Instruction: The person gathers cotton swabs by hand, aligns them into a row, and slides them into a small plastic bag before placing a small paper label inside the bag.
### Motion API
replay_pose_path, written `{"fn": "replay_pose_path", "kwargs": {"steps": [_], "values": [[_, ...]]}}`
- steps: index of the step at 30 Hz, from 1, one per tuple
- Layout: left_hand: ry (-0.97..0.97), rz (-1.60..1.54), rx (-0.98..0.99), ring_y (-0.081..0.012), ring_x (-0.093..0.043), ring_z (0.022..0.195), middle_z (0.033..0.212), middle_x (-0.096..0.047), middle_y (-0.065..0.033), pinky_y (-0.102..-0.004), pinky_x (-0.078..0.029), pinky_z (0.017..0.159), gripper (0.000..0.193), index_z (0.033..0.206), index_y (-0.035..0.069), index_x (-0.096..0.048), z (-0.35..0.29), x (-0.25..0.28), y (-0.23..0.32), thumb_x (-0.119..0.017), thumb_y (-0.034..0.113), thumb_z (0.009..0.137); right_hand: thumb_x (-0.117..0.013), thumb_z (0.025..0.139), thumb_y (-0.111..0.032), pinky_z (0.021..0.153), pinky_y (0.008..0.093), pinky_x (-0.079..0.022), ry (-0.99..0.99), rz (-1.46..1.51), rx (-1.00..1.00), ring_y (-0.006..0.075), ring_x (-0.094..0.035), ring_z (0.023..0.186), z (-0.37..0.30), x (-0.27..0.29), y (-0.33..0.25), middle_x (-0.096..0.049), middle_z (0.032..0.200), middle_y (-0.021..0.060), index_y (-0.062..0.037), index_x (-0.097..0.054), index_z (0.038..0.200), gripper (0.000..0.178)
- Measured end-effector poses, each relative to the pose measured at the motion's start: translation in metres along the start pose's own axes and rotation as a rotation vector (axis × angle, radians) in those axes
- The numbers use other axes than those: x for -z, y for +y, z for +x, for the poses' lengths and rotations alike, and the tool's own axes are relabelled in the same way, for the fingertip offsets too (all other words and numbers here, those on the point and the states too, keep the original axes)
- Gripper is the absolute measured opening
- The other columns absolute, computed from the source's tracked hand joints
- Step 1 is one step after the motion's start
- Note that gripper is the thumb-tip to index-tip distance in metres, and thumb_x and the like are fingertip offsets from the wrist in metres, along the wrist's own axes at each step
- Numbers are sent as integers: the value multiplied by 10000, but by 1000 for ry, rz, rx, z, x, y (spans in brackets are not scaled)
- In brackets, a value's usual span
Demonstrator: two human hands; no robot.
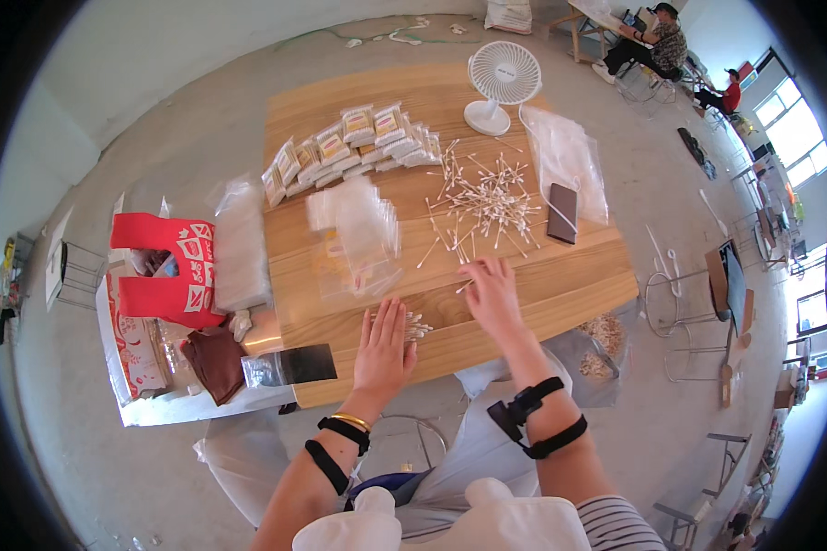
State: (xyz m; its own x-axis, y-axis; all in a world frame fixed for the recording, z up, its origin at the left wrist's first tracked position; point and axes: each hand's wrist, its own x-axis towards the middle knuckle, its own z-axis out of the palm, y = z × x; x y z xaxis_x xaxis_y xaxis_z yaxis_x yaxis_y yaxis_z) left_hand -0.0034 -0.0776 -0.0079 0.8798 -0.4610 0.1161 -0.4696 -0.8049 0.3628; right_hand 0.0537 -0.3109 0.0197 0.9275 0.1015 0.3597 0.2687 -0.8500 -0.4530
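Note:
My left hand (pixel 384 354) lies flat near the table's front edge, fingers stretched out and together. Beside its fingers, partly covered by them, is a small bundle of cotton swabs (pixel 418 327). My right hand (pixel 494 296) is at the near side of a loose heap of cotton swabs (pixel 494 204). Its thumb and fingers close on a cotton swab (pixel 464 286), whose end shows below the fingertips. Beyond my left hand lies a stack of clear plastic bags (pixel 366 230). Filled packs of swabs (pixel 333 147) are piled behind that stack.
A white fan (pixel 505 78) stands at the far edge of the wooden table (pixel 560 285). Near it lie a clear plastic sheet (pixel 560 147) and a brown power bank (pixel 562 216). Leftward are a red bag (pixel 193 266) and a dark phone-like slab (pixel 308 365). Two people sit farther off.

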Motion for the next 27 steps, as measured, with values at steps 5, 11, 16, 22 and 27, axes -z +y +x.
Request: {"fn": "replay_pose_path", "kwargs": {"steps": [5, 11, 16, 22, 27], "values": [[16, -50, -1, -325, -247, 1485, 1572, -312, -169, -507, -158, 1231, 707, 1511, -27, -294, 1, -2, 1, -561, 241, 913, -689, 798, -82, 903, 455, -427, -117, -26, -90, 330, -514, 1026, -6, 4, 30, -564, 989, 85, -109, -658, 872, 84], [63, 16, -32, -323, -252, 1485, 1568, -333, -140, -553, -130, 1226, 704, 1516, 18, -312, 1, -7, 1, -566, 245, 900, -705, 805, -126, 896, 463, -424, -107, 146, -8, 340, -515, 1016, -4, -49, -32, -566, 986, 85, -111, -660, 834, 56], [19, 52, 19, -304, -240, 1496, 1570, -332, -137, -572, -113, 1223, 699, 1506, 5, -328, 1, -1, 4, -549, 269, 897, -743, 806, -272, 928, 469, -422, 114, -97, -239, 340, -517, 1071, 40, -41, -16, -578, 1064, 141, -83, -651, 996, 284], [30, 18, 6, -275, -251, 1496, 1571, -338, -130, -577, -131, 1218, 684, 1490, -10, -355, 3, -3, 4, -549, 269, 896, -769, 788, -463, 948, 498, -402, 14, -443, -398, 362, -494, 1123, 65, -54, -2, -519, 1163, 187, -42, -631, 1034, 506], [31, 7, 17, -272, -260, 1492, 1566, -344, -133, -572, -142, 1217, 676, 1481, -14, -366, -1, -1, 1, -556, 269, 897, -786, 776, -295, 932, 469, -415, -58, -224, -479, 340, -522, 1107, 50, -46, 5, -574, 1094, 149, -87, -672, 930, 283]]}}
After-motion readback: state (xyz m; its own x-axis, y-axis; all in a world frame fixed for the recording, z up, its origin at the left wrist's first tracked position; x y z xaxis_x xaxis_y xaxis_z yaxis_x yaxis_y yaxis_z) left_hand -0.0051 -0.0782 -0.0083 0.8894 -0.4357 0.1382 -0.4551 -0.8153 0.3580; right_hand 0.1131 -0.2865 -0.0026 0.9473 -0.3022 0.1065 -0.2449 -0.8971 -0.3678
